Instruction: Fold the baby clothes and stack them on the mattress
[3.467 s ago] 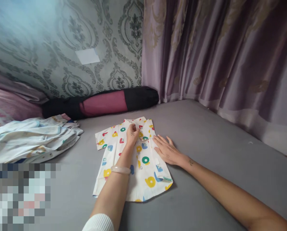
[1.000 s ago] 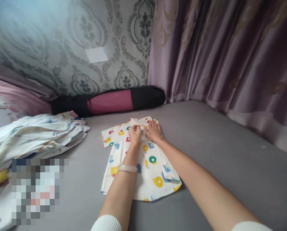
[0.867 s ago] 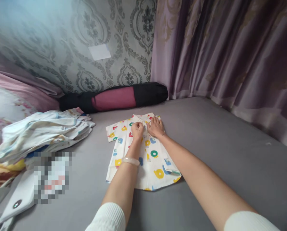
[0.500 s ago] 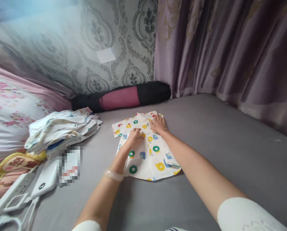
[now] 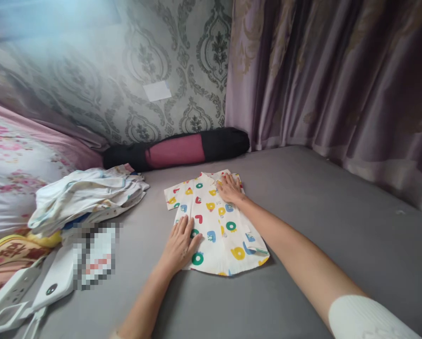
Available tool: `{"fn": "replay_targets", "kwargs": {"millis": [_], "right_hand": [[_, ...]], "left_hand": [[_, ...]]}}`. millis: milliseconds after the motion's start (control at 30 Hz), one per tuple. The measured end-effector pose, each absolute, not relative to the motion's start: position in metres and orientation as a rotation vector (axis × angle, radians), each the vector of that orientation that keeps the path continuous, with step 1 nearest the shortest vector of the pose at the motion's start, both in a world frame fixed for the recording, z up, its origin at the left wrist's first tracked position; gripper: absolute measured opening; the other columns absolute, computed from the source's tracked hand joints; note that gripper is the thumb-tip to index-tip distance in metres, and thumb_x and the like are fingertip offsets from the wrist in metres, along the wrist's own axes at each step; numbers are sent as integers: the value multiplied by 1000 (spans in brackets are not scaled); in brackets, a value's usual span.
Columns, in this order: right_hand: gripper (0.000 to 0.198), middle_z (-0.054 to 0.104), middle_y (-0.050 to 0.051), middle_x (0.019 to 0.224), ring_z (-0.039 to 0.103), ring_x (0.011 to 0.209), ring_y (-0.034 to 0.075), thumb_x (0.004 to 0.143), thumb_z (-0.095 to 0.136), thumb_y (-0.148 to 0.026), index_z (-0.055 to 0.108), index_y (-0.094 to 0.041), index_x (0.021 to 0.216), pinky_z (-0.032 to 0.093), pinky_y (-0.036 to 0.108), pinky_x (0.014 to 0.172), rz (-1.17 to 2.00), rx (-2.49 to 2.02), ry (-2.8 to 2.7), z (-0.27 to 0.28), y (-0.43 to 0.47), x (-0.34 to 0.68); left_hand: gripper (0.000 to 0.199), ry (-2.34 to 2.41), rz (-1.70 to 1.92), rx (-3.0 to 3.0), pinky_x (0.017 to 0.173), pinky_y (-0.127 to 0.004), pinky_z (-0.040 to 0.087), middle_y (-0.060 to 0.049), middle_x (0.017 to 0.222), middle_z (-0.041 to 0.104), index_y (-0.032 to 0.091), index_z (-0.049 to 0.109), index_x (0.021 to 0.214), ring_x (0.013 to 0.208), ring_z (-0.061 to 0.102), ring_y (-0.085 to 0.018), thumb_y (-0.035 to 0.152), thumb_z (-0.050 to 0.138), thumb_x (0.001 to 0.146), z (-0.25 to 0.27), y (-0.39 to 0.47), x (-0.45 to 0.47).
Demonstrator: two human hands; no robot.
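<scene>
Head view: a short-sleeved, button-front shirt point(image 5: 214, 221) is lying front up on the grey sheet point(image 5: 310, 226), its collar pointing toward the wall and its curved hem facing the person.
Print: red, yellow, green and blue letter-like shapes are dotting the white cloth.
Placket: it is running down the shirt's middle, small round fastenings showing faintly along it.
Sleeves: the one on the person's left is spreading outward; the opposite shoulder is partly hiding under a hand, so how that sleeve is lying I cannot tell.
Side edge: on the person's right, low down, a small flap is turning over, showing a green strip.
Left hand point(image 5: 179, 242): palm down and opened flat, thumb standing away from the fingers, it is resting across the shirt's lower left edge.
Right hand point(image 5: 230, 188): also palm down, fingers slightly parted, it is lying on the upper right front beside the collar.
Both hands: they are resting well apart, the left nearer the person.
Clothes pile point(image 5: 91, 193): it is sitting left of the shirt, apart from it.
</scene>
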State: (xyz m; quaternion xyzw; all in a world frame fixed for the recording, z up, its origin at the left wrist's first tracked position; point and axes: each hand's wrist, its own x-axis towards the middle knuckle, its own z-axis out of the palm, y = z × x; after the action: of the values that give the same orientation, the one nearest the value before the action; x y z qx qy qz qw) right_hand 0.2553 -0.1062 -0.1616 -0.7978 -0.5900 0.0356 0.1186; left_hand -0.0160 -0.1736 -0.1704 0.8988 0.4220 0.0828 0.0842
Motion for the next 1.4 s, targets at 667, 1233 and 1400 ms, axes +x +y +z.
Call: {"fn": "replay_targets", "kwargs": {"millis": [667, 1233, 1400], "right_hand": [[63, 20, 12, 155, 12, 142, 24, 96, 14, -50, 30, -15, 146, 5, 50, 112, 123, -2338, -1782, -162, -95, 263], [58, 27, 11, 153, 19, 140, 25, 96, 18, -45, 33, -16, 144, 11, 49, 112, 48, -2358, -1748, -170, -85, 279], [60, 23, 11, 154, 13, 142, 24, 96, 14, -45, 30, -15, 146, 6, 51, 113, 39, -2316, -1784, -170, -94, 269]], "left_hand": [[52, 1446, 655, 2530, 104, -43, 39, -17, 137, 46, 12, 48, 131, 129, 42, -29, 46, 34, 93, -181, -169, -39], [34, 1790, 508, 2390, 78, -34, 44, -7, 85, 60, 18, 59, 102, 84, 55, -24, 43, 41, 88, -164, -170, -50], [28, 1841, 343, 2175, 66, -28, 40, -4, 82, 63, 21, 57, 99, 82, 59, -21, 42, 40, 89, -149, -175, -47]]}}
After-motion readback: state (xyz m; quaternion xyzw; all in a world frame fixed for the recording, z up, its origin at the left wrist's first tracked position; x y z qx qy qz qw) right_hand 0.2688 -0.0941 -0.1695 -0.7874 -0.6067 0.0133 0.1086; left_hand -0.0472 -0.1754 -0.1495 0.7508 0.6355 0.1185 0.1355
